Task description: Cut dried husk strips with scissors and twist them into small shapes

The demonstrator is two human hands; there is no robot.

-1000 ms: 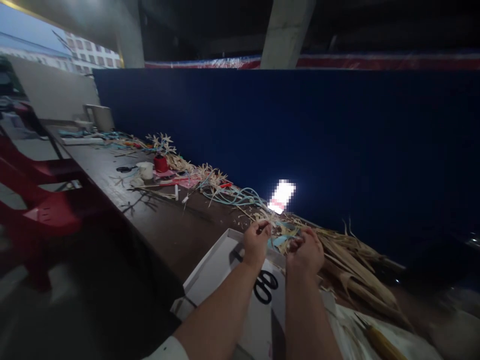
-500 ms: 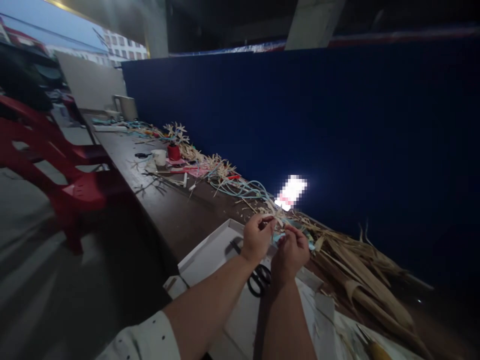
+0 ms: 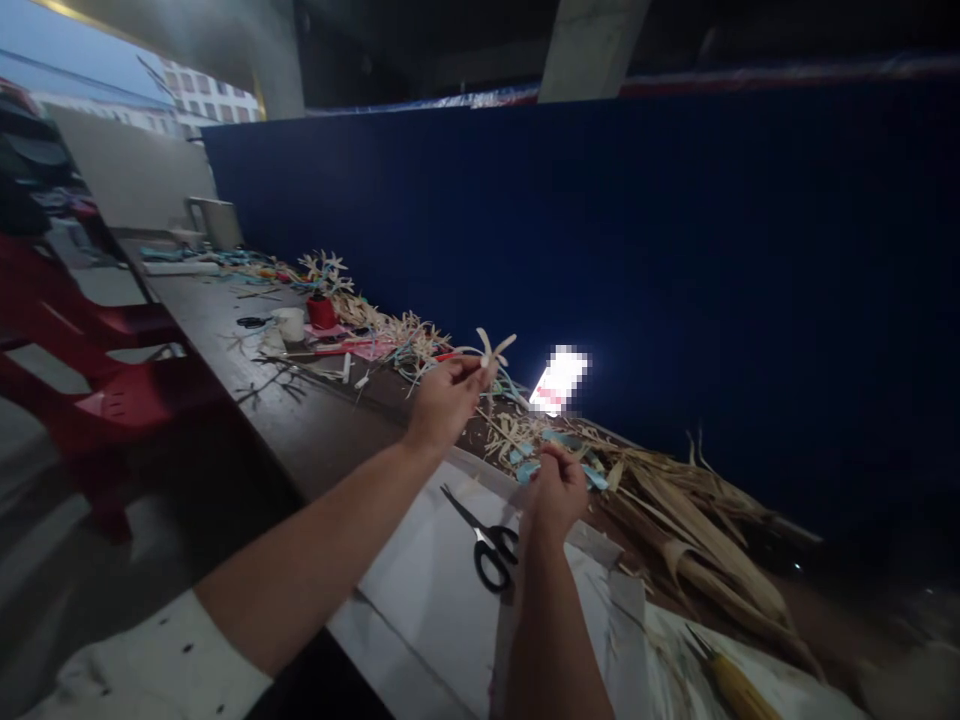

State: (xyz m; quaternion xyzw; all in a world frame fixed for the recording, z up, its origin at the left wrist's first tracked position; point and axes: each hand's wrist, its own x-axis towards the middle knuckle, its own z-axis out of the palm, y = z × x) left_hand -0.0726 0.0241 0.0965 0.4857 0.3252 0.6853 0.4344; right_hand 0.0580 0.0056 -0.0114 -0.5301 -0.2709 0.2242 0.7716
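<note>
My left hand (image 3: pixel 444 402) is raised over the table, its fingertips pinching a pale flower (image 3: pixel 491 352) of thin dried strips that spread like a star. Lower and to the right, my right hand (image 3: pixel 559 492) has its fingers pressed together; whatever they hold, if anything, is hidden. Pale blue pieces (image 3: pixel 527 470) and curled shavings (image 3: pixel 517 432) lie just beyond it. Black-handled scissors (image 3: pixel 491 555) rest between my forearms on a white box tray (image 3: pixel 420 580), blades slightly parted.
Dried husks (image 3: pixel 720 530) stretch along the right side, near a yellow-handled pointed tool (image 3: pixel 731 685). A lit phone-like screen (image 3: pixel 559 380) leans by the blue partition (image 3: pixel 600 230). Farther left are a red thread spool (image 3: pixel 321 312), a white cup (image 3: pixel 289 325) and red chairs (image 3: pixel 127 400).
My hands have parted. The left moved up and left with the flower, while the right stayed low near the blue pieces. The view turned slightly right, and the scissors show more fully.
</note>
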